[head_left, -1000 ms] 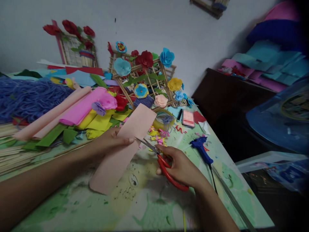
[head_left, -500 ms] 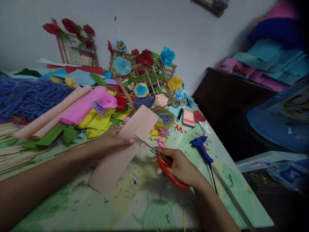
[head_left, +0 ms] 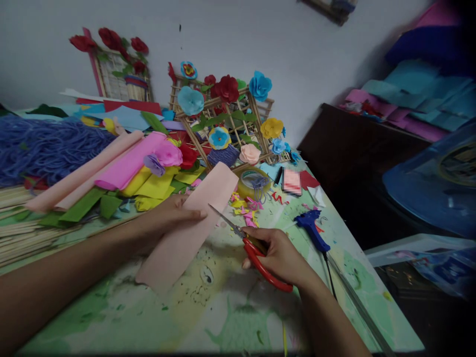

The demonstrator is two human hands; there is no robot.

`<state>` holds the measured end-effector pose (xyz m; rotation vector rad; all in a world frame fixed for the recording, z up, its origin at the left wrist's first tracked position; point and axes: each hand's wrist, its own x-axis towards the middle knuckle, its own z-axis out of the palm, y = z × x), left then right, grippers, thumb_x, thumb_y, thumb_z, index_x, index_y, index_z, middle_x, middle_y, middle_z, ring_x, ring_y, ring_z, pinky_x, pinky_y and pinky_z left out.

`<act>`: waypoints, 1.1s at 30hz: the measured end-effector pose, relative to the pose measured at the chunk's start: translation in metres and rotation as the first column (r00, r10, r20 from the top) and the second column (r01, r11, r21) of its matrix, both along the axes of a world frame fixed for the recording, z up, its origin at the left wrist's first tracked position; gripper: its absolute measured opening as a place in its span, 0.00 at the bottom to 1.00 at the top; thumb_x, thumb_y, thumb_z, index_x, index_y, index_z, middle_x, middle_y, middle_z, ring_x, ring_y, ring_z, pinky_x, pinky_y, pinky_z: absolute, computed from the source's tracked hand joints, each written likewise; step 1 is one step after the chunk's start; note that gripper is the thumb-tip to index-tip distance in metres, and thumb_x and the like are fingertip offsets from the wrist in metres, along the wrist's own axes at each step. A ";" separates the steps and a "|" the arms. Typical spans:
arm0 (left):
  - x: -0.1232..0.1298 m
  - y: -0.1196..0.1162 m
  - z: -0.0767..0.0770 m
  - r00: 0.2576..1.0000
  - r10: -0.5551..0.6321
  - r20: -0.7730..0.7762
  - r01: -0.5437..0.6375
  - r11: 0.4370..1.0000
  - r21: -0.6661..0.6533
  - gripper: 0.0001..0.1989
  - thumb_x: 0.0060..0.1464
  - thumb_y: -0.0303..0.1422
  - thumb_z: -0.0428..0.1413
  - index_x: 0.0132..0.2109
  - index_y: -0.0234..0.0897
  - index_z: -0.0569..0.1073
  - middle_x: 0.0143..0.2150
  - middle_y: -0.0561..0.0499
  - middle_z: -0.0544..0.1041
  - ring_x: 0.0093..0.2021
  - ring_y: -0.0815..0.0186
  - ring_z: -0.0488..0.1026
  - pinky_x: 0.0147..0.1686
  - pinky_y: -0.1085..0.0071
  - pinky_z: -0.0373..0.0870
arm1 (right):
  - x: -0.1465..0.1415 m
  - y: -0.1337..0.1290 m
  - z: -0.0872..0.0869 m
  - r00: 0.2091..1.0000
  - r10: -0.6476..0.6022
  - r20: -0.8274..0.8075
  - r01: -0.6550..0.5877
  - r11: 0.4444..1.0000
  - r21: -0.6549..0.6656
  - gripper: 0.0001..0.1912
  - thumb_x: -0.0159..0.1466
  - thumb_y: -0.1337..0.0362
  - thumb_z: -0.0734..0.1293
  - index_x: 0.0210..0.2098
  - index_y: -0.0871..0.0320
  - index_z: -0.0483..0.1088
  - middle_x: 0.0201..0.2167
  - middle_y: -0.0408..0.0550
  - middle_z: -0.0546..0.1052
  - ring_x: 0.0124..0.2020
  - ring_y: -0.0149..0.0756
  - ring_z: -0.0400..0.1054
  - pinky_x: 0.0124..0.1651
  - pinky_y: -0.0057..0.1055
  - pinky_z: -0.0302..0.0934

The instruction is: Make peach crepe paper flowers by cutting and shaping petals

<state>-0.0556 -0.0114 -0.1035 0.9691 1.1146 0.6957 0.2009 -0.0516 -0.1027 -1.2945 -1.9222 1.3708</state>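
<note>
Paper: The pink paper (head_left: 178, 248), a long strip, is on my side of the tape roll (head_left: 243, 191) and to its left; its far end comes close beside the roll in my view, but whether they touch I cannot tell.
Left hand: My left hand (head_left: 176, 215), to the near left of the tape roll, grasps this paper about its middle, the thumb on the upper face and the other fingers mostly hidden behind.
Right hand: My right hand (head_left: 277, 253), to the near right of the tape roll, is closed around the red handles of the scissors (head_left: 256, 259).
Blades: They look almost together; their tip is seen over the paper, just beside my left thumb. I cannot tell if it touches.
Nearer hand: The left, because it is on the paper; the right is apart, with the paper lying to its left.
Paper's long axis: It slants from near left to far right, the far end pointing toward the tape roll.
Scissors' long axis: It crosses the paper's, the tip pointing far left, the handles near right.
Around the tape roll: Small scraps (head_left: 248, 215) lie just in front, a blue glue gun (head_left: 312, 230) to the near right, and a stick frame (head_left: 258, 124) with paper flowers (head_left: 227, 89) behind.
</note>
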 end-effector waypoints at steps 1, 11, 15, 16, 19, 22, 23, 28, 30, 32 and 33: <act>-0.001 0.001 -0.002 1.000 0.007 0.003 -0.007 1.000 0.008 0.16 0.42 0.38 0.66 0.37 0.34 0.76 0.28 0.47 0.79 0.24 0.63 0.74 0.22 0.73 0.69 | 0.000 0.000 -0.001 1.000 -0.008 0.006 0.008 1.000 0.016 0.17 0.52 0.64 0.72 0.42 0.59 0.75 0.22 0.37 0.59 0.23 0.25 0.49 0.25 0.23 0.48; -0.001 0.002 -0.005 1.000 0.006 0.012 -0.007 1.000 0.014 0.16 0.42 0.40 0.66 0.35 0.34 0.76 0.25 0.48 0.78 0.21 0.65 0.73 0.19 0.74 0.67 | -0.003 -0.001 -0.003 0.998 -0.033 0.049 0.033 0.999 -0.009 0.24 0.50 0.65 0.72 0.48 0.59 0.73 0.22 0.36 0.59 0.24 0.25 0.48 0.26 0.24 0.48; 0.003 -0.001 -0.002 0.999 -0.031 0.033 0.031 1.000 -0.005 0.17 0.41 0.39 0.66 0.36 0.32 0.77 0.27 0.46 0.79 0.21 0.65 0.73 0.21 0.73 0.67 | -0.007 -0.003 -0.006 1.000 -0.021 -0.007 0.020 0.997 -0.073 0.33 0.51 0.65 0.72 0.56 0.58 0.68 0.24 0.37 0.64 0.24 0.26 0.55 0.28 0.24 0.53; 0.003 -0.001 -0.003 0.999 -0.033 0.037 0.033 0.999 -0.008 0.17 0.40 0.39 0.66 0.36 0.32 0.77 0.27 0.46 0.80 0.22 0.64 0.73 0.21 0.72 0.67 | -0.008 -0.003 -0.006 1.000 -0.011 -0.021 0.010 0.997 -0.079 0.33 0.51 0.65 0.72 0.56 0.58 0.68 0.24 0.37 0.64 0.24 0.26 0.55 0.28 0.24 0.54; 0.003 -0.001 -0.006 0.999 -0.022 0.048 0.022 1.000 0.001 0.17 0.39 0.38 0.66 0.35 0.32 0.76 0.27 0.47 0.80 0.22 0.65 0.73 0.21 0.73 0.67 | -0.010 -0.003 -0.008 0.999 -0.002 -0.033 0.000 0.998 -0.065 0.32 0.50 0.67 0.72 0.55 0.58 0.69 0.24 0.37 0.66 0.24 0.26 0.57 0.28 0.24 0.54; 0.003 -0.001 -0.007 0.998 -0.027 0.053 0.027 1.000 0.008 0.16 0.39 0.38 0.67 0.34 0.33 0.77 0.27 0.46 0.80 0.21 0.66 0.72 0.21 0.73 0.67 | -0.011 -0.003 -0.009 0.998 -0.006 -0.055 0.002 0.998 -0.060 0.29 0.52 0.68 0.71 0.54 0.57 0.70 0.26 0.39 0.70 0.25 0.28 0.60 0.28 0.24 0.56; 0.003 -0.001 -0.007 0.998 -0.030 0.055 0.029 1.000 0.009 0.16 0.39 0.38 0.67 0.35 0.33 0.77 0.27 0.46 0.80 0.21 0.66 0.72 0.21 0.74 0.67 | -0.011 -0.003 -0.009 0.998 -0.001 -0.067 -0.003 0.998 -0.060 0.27 0.53 0.68 0.70 0.53 0.57 0.71 0.26 0.39 0.71 0.25 0.28 0.61 0.28 0.24 0.56; 0.002 0.000 -0.006 0.997 -0.054 0.054 0.053 0.999 0.013 0.16 0.42 0.39 0.65 0.36 0.32 0.77 0.27 0.46 0.80 0.21 0.65 0.73 0.20 0.74 0.66 | -0.011 -0.002 -0.011 0.993 0.025 -0.118 -0.034 0.997 -0.076 0.20 0.54 0.67 0.70 0.47 0.58 0.74 0.27 0.40 0.72 0.25 0.27 0.62 0.29 0.23 0.57; 0.002 0.000 -0.005 0.996 -0.067 0.058 0.067 0.998 0.004 0.16 0.42 0.38 0.66 0.37 0.32 0.78 0.30 0.45 0.80 0.23 0.64 0.74 0.22 0.73 0.68 | -0.010 -0.002 -0.012 0.993 0.022 -0.112 -0.031 0.997 -0.074 0.18 0.55 0.65 0.70 0.46 0.59 0.74 0.26 0.41 0.73 0.25 0.28 0.63 0.29 0.24 0.58; 0.002 0.000 -0.003 0.995 -0.076 0.057 0.077 0.997 -0.008 0.16 0.41 0.38 0.66 0.37 0.33 0.78 0.31 0.45 0.81 0.24 0.63 0.75 0.23 0.73 0.69 | -0.010 -0.002 -0.014 0.995 0.014 -0.096 -0.017 0.999 -0.036 0.16 0.55 0.64 0.70 0.44 0.59 0.74 0.26 0.41 0.73 0.25 0.29 0.63 0.29 0.24 0.58; 0.001 0.000 -0.002 0.995 -0.079 0.057 0.080 0.997 -0.008 0.16 0.41 0.38 0.66 0.37 0.33 0.78 0.31 0.45 0.81 0.25 0.63 0.76 0.23 0.73 0.69 | -0.009 -0.002 -0.015 0.996 0.008 -0.092 -0.009 1.000 -0.013 0.16 0.55 0.63 0.70 0.43 0.59 0.75 0.26 0.41 0.73 0.25 0.29 0.63 0.28 0.24 0.58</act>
